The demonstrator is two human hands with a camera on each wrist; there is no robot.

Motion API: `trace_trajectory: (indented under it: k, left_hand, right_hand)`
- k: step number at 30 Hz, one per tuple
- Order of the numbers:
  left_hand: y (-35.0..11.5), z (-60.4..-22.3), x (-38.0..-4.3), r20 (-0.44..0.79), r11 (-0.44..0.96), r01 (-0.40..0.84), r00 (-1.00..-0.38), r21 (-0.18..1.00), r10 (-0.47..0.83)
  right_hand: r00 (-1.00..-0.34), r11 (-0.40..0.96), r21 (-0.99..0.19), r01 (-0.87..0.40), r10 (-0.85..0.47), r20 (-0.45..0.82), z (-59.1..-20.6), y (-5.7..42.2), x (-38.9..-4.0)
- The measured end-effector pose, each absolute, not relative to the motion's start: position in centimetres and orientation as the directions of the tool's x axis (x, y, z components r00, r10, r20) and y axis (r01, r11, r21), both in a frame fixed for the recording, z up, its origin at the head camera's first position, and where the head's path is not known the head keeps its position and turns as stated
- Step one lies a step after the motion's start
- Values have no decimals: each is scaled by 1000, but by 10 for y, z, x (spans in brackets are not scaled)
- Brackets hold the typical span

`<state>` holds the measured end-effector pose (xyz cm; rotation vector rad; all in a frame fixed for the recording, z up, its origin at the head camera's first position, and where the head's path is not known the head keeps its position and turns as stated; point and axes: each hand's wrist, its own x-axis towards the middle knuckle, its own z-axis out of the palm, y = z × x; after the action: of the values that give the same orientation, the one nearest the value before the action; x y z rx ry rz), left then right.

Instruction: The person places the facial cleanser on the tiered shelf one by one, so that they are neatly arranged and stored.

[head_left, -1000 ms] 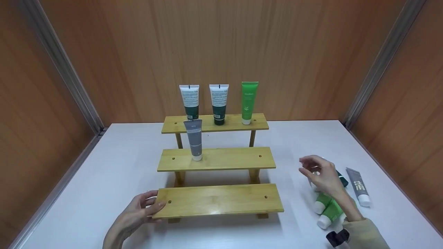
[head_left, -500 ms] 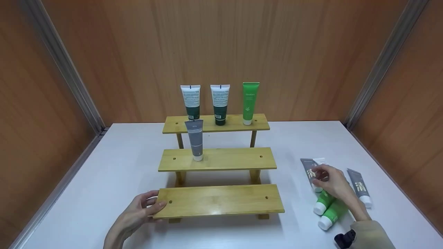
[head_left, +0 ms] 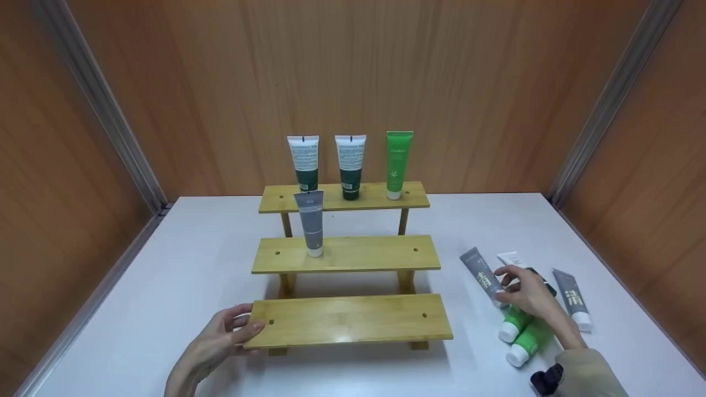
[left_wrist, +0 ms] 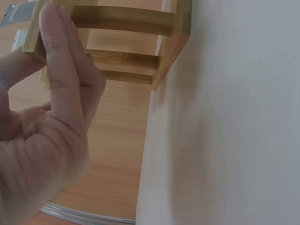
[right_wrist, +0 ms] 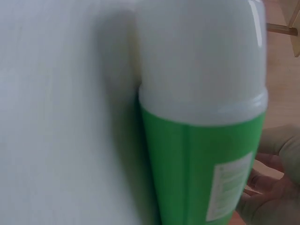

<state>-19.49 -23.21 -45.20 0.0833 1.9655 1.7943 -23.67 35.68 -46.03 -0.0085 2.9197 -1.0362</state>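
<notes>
From where I stand, the person's left hand (head_left: 212, 339) is gripping the left end of the three-tier wooden stand (head_left: 364, 256). The thumb lies on top of its lowest shelf (head_left: 347, 325), and the other fingers are under the board.

The right hand (head_left: 527, 292) is to the right of the stand, with the fingers bent, at the white-capped end of a loose grey tube (head_left: 481, 273). The thumb is at the cap, but I cannot tell whether the hand pinches this tube or only touches it. The tube lies slanted on the white table (head_left: 138, 275), right of the stand, its cap toward the person.

Also to the right of the stand, two bright tubes lie close together, a nearer green tube (head_left: 527, 344) and a farther green tube (head_left: 514, 322). Beyond the hand, more far from the stand, is another grey tube (head_left: 572, 298).

On the stand, the top shelf (head_left: 372, 194) carries a left white-and-dark-green tube (head_left: 304, 157), a middle white-and-dark-green tube (head_left: 351, 157) and, at its right, an upright green tube (head_left: 397, 160). One upright grey tube (head_left: 312, 220) is standing on the left part of the middle shelf (head_left: 380, 255).
</notes>
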Motion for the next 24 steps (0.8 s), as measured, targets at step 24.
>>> trace_trajectory:
  k: [24]
  left_hand:
    - [-230, -450, -193, -300, 175, -253, -891, 952, 341]
  right_hand:
    - [-991, 789, -606, 102, 30, -127, -461, 342, -244]
